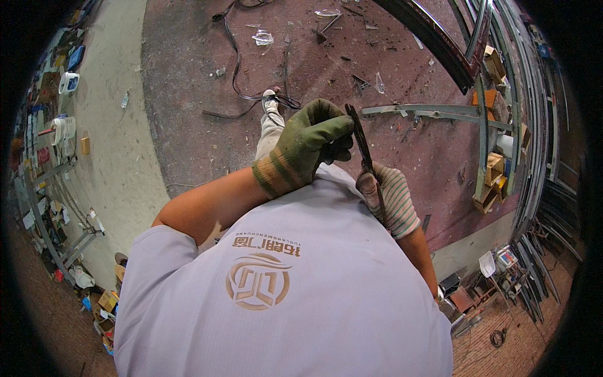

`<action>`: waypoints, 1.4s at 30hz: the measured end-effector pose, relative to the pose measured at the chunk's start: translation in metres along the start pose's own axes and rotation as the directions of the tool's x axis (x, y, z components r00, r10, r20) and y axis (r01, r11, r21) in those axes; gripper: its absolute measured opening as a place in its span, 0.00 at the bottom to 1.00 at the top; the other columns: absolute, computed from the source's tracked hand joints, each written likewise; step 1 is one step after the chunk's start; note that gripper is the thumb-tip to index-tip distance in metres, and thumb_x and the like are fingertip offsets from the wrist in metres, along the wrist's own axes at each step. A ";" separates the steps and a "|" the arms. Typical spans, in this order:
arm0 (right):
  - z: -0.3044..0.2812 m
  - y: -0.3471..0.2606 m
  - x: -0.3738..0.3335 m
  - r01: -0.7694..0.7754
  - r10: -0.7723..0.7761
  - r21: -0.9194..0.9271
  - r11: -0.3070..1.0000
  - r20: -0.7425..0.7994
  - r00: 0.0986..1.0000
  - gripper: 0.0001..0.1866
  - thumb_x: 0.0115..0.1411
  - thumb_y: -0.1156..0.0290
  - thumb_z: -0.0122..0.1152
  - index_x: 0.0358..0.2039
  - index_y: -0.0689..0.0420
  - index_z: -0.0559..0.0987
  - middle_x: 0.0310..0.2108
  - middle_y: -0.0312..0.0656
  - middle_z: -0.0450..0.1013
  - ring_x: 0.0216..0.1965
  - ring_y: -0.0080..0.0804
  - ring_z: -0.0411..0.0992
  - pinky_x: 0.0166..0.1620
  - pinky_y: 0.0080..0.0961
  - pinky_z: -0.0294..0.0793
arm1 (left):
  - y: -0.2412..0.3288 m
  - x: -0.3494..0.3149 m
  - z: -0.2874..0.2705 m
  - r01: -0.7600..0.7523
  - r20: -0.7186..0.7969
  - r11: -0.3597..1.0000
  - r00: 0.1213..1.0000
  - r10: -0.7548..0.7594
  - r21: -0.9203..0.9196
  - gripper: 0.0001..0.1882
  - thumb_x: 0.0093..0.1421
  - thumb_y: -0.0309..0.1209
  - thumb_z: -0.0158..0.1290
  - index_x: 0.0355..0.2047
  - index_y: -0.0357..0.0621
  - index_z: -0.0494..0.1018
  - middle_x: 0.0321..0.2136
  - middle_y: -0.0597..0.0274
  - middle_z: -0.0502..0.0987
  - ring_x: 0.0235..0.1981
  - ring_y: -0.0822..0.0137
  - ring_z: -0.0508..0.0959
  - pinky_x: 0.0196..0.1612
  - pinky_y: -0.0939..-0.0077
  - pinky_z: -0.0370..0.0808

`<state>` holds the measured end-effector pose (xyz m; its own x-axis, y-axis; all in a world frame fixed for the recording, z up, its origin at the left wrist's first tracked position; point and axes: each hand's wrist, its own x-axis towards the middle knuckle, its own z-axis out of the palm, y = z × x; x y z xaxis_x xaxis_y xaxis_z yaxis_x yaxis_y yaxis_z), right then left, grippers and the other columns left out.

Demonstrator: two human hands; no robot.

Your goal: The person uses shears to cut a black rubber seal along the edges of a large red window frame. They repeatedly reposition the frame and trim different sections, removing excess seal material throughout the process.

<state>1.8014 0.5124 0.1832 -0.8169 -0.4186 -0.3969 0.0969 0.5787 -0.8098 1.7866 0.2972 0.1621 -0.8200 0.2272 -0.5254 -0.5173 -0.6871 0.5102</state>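
Observation:
My left hand (311, 141), in a green work glove with a tan and green cuff, is closed, its thumb and fingertips pinched at the upper part of a long thin black strip (362, 139). The strip stands nearly upright in front of my body and looks split or doubled lower down; its exact kind cannot be made out. Around its lower part, my right hand (392, 200) is closed, wearing a pale glove with pink and green stripes and a darkened thumb.
Black cords or strips (237, 75) lie loosely on the dark red floor by my shoe (270, 97). A dark frame (433, 38) stands ahead right, near a grey metal stand (433, 113). Long profiles (534, 125) line the right side. Containers (63, 132) crowd the left.

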 end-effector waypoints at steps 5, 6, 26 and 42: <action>-0.001 0.002 0.000 -0.006 0.007 -0.020 1.000 0.019 1.000 0.39 0.62 0.31 0.52 0.24 0.62 0.73 0.18 0.37 0.66 0.24 0.23 0.63 0.28 0.29 0.67 | 0.000 0.001 0.000 0.017 -0.021 1.000 1.000 -0.017 0.005 0.06 0.66 0.30 0.57 0.40 0.44 0.73 0.30 0.62 0.78 0.28 0.68 0.79 0.31 0.73 0.78; -0.001 0.002 0.000 -0.018 0.018 -0.009 1.000 0.028 0.999 0.39 0.62 0.31 0.52 0.24 0.62 0.74 0.18 0.37 0.66 0.24 0.23 0.63 0.28 0.29 0.67 | 0.000 0.001 0.000 0.009 -0.017 1.000 1.000 -0.009 0.002 0.06 0.66 0.30 0.57 0.40 0.44 0.73 0.29 0.62 0.78 0.27 0.68 0.79 0.31 0.73 0.78; -0.004 -0.006 0.005 -0.054 0.055 -0.022 0.998 0.073 0.996 0.36 0.63 0.37 0.53 0.32 0.66 0.79 0.21 0.55 0.72 0.22 0.34 0.66 0.31 0.36 0.73 | 0.005 0.002 0.000 0.020 -0.028 0.999 0.999 -0.021 -0.027 0.05 0.65 0.29 0.57 0.38 0.45 0.73 0.28 0.63 0.77 0.26 0.68 0.78 0.30 0.73 0.77; 0.001 0.027 0.006 -0.030 0.063 0.364 0.931 -0.081 0.995 0.36 0.67 0.34 0.48 0.29 0.60 0.78 0.15 0.30 0.64 0.19 0.17 0.61 0.23 0.23 0.61 | 0.005 0.001 -0.001 -0.087 0.115 0.996 0.989 0.091 -0.035 0.07 0.68 0.26 0.52 0.46 0.43 0.69 0.37 0.59 0.77 0.39 0.66 0.79 0.40 0.71 0.78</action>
<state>1.7993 0.5251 0.1585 -0.8526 -0.3228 -0.4110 0.3212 0.2967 -0.8993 1.7833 0.2936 0.1630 -0.8863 0.2415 -0.3951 -0.4347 -0.7280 0.5301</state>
